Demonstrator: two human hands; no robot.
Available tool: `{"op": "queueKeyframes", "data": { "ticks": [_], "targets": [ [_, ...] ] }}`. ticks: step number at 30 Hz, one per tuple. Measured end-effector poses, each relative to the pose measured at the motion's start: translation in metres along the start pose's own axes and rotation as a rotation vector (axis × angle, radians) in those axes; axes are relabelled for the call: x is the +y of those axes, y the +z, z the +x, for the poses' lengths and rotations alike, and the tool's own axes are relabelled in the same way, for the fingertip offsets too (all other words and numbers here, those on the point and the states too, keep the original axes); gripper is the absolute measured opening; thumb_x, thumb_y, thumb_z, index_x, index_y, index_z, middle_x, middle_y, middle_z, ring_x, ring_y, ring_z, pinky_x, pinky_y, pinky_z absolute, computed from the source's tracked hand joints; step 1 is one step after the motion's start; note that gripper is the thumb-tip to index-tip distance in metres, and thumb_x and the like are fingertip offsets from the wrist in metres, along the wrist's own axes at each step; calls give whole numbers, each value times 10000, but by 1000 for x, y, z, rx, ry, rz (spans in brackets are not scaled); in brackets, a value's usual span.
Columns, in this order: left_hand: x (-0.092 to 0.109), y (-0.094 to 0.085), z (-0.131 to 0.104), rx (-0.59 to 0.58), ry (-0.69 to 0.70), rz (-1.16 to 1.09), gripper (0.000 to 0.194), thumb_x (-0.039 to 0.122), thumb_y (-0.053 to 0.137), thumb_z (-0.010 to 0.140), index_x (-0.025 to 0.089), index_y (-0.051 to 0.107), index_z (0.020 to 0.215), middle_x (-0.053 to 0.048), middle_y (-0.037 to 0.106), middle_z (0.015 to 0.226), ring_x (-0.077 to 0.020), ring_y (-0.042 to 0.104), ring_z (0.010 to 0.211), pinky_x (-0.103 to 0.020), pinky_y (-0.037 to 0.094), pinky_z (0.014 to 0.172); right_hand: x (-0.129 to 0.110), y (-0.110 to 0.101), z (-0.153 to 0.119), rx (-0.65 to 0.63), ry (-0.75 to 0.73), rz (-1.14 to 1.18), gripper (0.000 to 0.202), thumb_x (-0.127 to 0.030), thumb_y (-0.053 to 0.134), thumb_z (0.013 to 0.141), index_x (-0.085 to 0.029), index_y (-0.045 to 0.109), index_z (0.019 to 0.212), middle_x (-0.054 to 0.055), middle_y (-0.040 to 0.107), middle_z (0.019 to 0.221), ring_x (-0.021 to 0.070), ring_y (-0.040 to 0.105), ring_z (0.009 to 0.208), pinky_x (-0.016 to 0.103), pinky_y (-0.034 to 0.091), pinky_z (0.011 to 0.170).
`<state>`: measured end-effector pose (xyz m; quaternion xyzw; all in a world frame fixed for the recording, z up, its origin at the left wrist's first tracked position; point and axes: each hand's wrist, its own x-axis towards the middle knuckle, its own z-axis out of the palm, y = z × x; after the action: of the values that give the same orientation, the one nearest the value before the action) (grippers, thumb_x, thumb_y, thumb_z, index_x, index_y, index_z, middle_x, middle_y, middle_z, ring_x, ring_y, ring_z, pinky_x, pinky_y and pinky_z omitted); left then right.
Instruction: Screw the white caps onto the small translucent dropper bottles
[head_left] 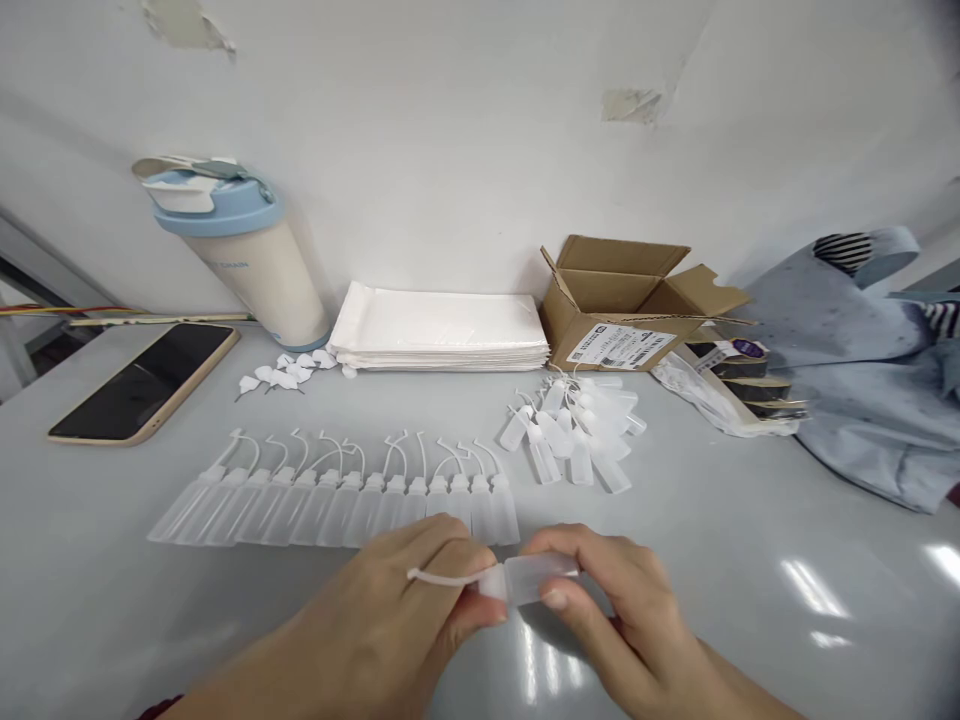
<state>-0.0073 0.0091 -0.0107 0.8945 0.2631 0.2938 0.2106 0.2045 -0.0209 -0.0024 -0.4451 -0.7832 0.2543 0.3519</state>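
Between my two hands is a small translucent plastic bottle with a white cap and a thin bent tube, held sideways above the table. My left hand pinches the cap end, and the tube points left across its fingers. My right hand grips the bottle's body between thumb and fingers. Just beyond my left hand lies a row of similar tubed bottles, side by side. A loose heap of such small bottles sits farther back on the right. Small white caps with short dark tips lie at the back left.
On the grey table a phone lies at left. A tumbler stands near the wall beside a stack of white packets. An open cardboard box, packaged items and blue cloth are at back right.
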Motion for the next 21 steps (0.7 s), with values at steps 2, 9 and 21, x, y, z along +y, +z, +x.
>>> {"op": "queueKeyframes", "data": {
  "ticks": [2,9,21],
  "targets": [
    [0,2,2,49,85,114,164,153,386,1007,148,537,945,-20,606,725,-161,567,630,-266,456,535,0,1,0,-28,90,58,346,-351,392,1000,-131,627,872,-20,529,541,111,468,433,226,364,405],
    [5,-5,5,-43,-70,15,130,200,375,995,180,503,1002,-13,625,833,-155,612,697,-263,496,604,1,-1,1,-48,180,219,237,-305,461,969,-149,627,902,-50,494,552,90,456,451,190,358,414],
    [9,-17,10,-389,-310,-185,295,317,327,985,177,566,881,-8,614,797,-158,590,698,-257,459,640,3,2,3,58,-141,229,180,-251,500,984,-181,592,1122,61,672,835,148,616,696,236,502,596]
  ]
}}
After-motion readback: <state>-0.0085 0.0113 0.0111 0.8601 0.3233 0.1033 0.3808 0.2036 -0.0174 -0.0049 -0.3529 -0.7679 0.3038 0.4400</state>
